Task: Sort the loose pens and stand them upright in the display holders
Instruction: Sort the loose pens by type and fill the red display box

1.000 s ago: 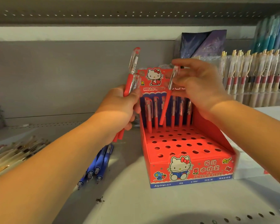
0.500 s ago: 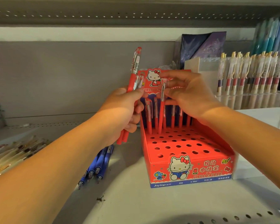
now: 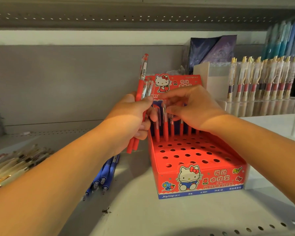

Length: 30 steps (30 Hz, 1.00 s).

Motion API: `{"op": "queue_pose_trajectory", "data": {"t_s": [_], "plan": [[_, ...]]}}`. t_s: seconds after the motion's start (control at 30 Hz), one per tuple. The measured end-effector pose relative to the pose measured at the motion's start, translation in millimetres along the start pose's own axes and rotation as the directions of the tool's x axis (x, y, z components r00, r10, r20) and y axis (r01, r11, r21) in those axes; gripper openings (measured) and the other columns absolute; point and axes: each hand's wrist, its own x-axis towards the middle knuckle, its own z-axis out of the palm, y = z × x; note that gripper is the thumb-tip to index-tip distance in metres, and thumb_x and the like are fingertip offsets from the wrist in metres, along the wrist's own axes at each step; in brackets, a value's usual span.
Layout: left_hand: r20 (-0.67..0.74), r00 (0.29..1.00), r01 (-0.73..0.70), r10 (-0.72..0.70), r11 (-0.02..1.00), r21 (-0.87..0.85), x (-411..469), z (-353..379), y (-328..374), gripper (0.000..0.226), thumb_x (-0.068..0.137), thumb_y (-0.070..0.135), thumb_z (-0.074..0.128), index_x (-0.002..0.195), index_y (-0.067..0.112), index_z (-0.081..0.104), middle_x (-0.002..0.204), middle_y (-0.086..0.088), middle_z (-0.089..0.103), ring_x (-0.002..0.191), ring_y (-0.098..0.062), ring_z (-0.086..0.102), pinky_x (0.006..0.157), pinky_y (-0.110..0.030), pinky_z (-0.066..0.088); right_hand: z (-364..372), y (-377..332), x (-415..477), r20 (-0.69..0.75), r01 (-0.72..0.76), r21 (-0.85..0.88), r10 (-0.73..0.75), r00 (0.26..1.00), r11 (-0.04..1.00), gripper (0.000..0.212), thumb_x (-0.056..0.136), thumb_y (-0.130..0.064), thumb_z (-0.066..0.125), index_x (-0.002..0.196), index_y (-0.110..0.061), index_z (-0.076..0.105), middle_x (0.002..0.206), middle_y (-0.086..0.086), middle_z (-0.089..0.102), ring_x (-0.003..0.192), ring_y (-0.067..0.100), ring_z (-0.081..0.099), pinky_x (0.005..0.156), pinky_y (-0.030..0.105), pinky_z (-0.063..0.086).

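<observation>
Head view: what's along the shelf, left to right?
pale gold-trimmed pens in a loose heap → blue pens lying flat → left hand gripping red pens → red display box → clear holder of gold-clipped pens. Skipped the right hand: it overlaps the box.
</observation>
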Motion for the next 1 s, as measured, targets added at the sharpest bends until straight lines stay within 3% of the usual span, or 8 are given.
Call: {"op": "queue_pose_trajectory", "data": {"t_s": [0.07,0.2,0.4,0.53,0.63,0.73,0.83,1.0], "plan": [[0.005,1.000,-0.020,0.020,1.000,-0.003,0.3,0.1,-0.6,0.014,0.105,0.019,0.043,0.094,0.014,0.048,0.060,-0.003,0.054,0.038,-0.008,0.028,0.035,-0.014,0.021,-1.5,-0.8,0.8,0.027,-0.048,0.031,0.047,0.999,0.998,0.047,0.084,0.012,0.065,0.095,-0.033,0.072,0.076,-0.009,0.071,0.066,0.005,0.068,0.058,0.027,0.061],[0.035,0.998,-0.051,0.051,0.999,0.007,0.6,1.0,-2.0,0.014,0.105,0.019,0.046,0.095,0.013,0.053,0.063,-0.001,0.057,0.041,-0.009,0.034,0.035,-0.016,0.024,-5.4,1.3,2.4,0.052,-0.101,0.021,0.100,0.994,0.995,0.048,0.088,0.008,0.064,0.097,-0.039,0.069,0.081,-0.005,0.070,0.070,0.006,0.070,0.058,0.026,0.060],[0.045,0.996,-0.084,0.083,0.996,0.017,-0.2,0.8,-2.8,0.016,0.104,0.018,0.047,0.092,0.011,0.056,0.066,-0.004,0.061,0.042,-0.010,0.039,0.035,-0.018,0.028,-1.9,7.5,-0.8,0.126,-0.187,-0.128,0.203,0.971,0.974,0.040,0.091,0.004,0.059,0.117,-0.024,0.070,0.084,0.005,0.073,0.076,0.022,0.072,0.059,0.031,0.062],[0.050,0.994,-0.095,0.093,0.995,0.038,0.2,1.8,-4.6,0.015,0.104,0.018,0.046,0.099,0.009,0.058,0.065,-0.003,0.066,0.040,-0.011,0.043,0.035,-0.020,0.032,-3.0,-2.3,-0.4,0.022,-0.070,-0.212,0.076,0.997,0.975,0.043,0.084,0.002,0.059,0.104,-0.032,0.076,0.087,-0.015,0.073,0.075,0.001,0.067,0.070,0.008,0.051],[0.053,0.994,-0.095,0.092,0.994,0.054,1.4,1.6,-6.2,0.015,0.104,0.018,0.046,0.099,0.010,0.058,0.067,-0.004,0.067,0.041,-0.012,0.046,0.036,-0.021,0.036,-4.2,-9.9,2.6,-0.083,-0.038,0.063,0.043,0.996,0.997,0.035,0.084,0.000,0.063,0.091,-0.033,0.075,0.082,-0.016,0.073,0.068,-0.006,0.063,0.067,0.014,0.050],[0.077,0.992,-0.106,0.101,0.992,0.064,2.0,0.6,-6.7,0.014,0.104,0.019,0.048,0.099,0.011,0.059,0.068,-0.005,0.068,0.042,-0.013,0.048,0.037,-0.023,0.038,-2.7,-15.5,1.1,-0.034,-0.046,0.367,0.062,0.997,0.929,0.016,0.087,-0.009,0.070,0.086,-0.024,0.075,0.081,-0.002,0.075,0.075,0.010,0.068,0.063,0.025,0.054],[0.113,0.988,-0.114,0.105,0.991,0.072,2.0,0.6,-7.6,0.015,0.104,0.020,0.047,0.099,0.011,0.058,0.070,-0.004,0.068,0.043,-0.013,0.048,0.039,-0.023,0.040,0.9,-15.8,-0.8,0.000,-0.074,0.465,0.084,0.996,0.882,0.002,0.087,-0.013,0.069,0.089,-0.014,0.069,0.079,0.001,0.074,0.077,0.014,0.070,0.070,0.030,0.055],[0.078,0.994,-0.083,0.077,0.993,0.079,2.9,0.5,-7.9,0.019,0.104,0.025,0.047,0.100,0.011,0.060,0.072,-0.003,0.071,0.049,-0.015,0.058,0.043,-0.025,0.048,-4.1,-19.4,1.4,0.011,-0.130,0.578,0.151,0.988,0.806,0.016,0.094,0.000,0.057,0.106,0.000,0.066,0.084,0.010,0.072,0.074,0.017,0.070,0.071,0.027,0.056]]}}
